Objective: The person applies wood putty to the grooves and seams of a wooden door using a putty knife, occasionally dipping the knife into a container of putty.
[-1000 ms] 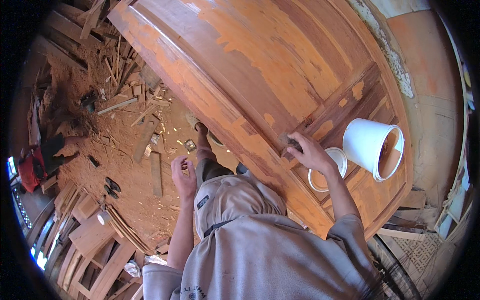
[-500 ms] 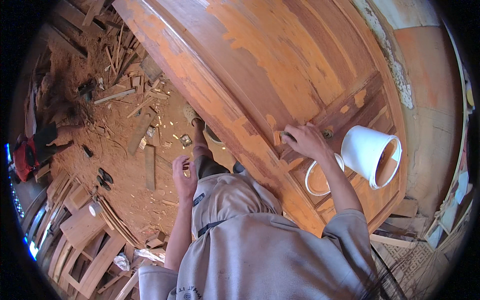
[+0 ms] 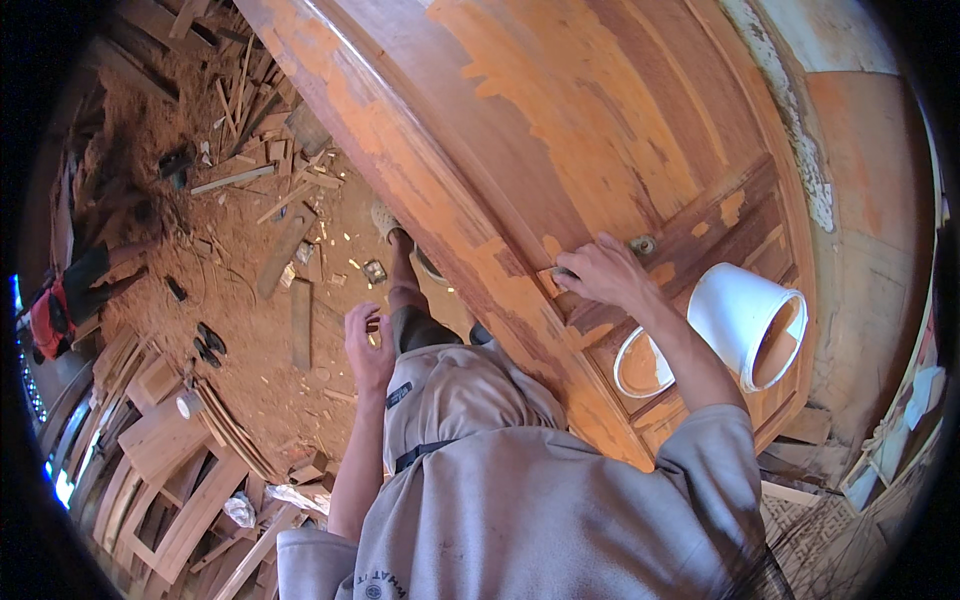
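My right hand (image 3: 604, 274) is closed on what looks like a putty knife (image 3: 642, 244). Its handle end sticks out past the knuckles, and my fingers cover most of the rest. Its front end is low over a wooden door panel (image 3: 500, 165) patched with orange filler. My left hand (image 3: 370, 345) hangs beside my hip with loosely curled fingers and nothing visible in them. By my right forearm, a round white lid (image 3: 620, 370) with orange filler lies on the panel. Beyond the forearm a white bucket (image 3: 735, 310) lies tipped, filler smeared inside its mouth.
Wood scraps (image 3: 290, 235) and sawdust cover the floor at left. Boards and frames (image 3: 190, 500) are stacked at lower left, near a pair of black sandals (image 3: 210, 343). Another person in red (image 3: 48, 322) is at the far left. A pale board (image 3: 865, 200) stands beyond the panel.
My right hand has shifted toward the near edge of the panel and turned, so the knife's handle end points farther away. The left hand stays by my hip. The view has shifted slightly.
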Demonstrator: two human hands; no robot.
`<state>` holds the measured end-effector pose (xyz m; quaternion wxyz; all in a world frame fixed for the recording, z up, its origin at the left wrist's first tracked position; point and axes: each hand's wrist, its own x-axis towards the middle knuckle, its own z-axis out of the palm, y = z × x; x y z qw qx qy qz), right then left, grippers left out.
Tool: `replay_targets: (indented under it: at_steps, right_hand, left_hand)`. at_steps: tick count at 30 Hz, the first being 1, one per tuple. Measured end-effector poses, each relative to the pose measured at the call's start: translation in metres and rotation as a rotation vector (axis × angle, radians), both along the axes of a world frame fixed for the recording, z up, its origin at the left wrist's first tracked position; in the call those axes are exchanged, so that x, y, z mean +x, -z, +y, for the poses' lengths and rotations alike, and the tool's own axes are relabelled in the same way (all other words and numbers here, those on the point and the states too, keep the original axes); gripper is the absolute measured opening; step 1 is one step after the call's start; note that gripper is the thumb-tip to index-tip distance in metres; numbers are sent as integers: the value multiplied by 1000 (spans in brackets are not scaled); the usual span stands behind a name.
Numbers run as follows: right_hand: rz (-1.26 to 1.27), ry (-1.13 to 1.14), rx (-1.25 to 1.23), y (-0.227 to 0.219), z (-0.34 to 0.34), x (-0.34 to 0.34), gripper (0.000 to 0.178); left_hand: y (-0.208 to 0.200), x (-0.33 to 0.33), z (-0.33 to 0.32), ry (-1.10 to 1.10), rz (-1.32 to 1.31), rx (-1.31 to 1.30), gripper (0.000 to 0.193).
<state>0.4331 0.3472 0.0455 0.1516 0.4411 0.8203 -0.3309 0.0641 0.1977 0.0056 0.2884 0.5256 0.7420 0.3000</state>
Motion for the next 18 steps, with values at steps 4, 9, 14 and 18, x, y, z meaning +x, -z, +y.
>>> replay_targets:
  at_steps: [4,9,14,18]
  right_hand:
    - [3,-55,14,3,6,0,26]
    - [-57,-115,-15,8,7,-6,25]
    - [-40,-147,25,8,5,-6,26]
    - [-51,-137,43,-1,3,-11,26]
  left_hand:
    - [-1,2,8,-10,-31,-34,18]
    - [4,2,12,-12,-33,-26,19]
    - [3,8,19,-14,-43,-31,19]
    - [3,9,22,-14,-98,-4,19]
